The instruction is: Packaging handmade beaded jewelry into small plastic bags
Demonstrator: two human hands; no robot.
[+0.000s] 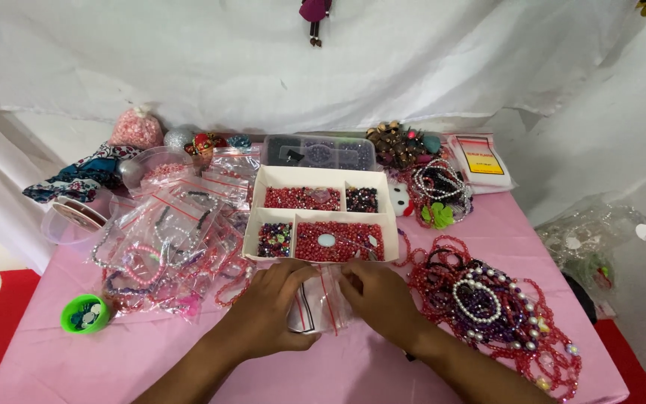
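Where a pink cloth covers the worktop, one white cloth backdrop hung behind. One white cardboard tray with four compartments at centre, filled with red and dark beads. One heap of red, purple and pearl bead strings to the right of it; one pile of clear zip bags with red seal strips to the left. One round green plastic tub near the left front edge. One small clear zip bag with red stripes lying just in front of the tray, between both hands, long axis running away from the body, its far end toward the tray. Left hand with fingers curled closed on the bag's left side; right hand with fingers bent and pinching its right upper edge.
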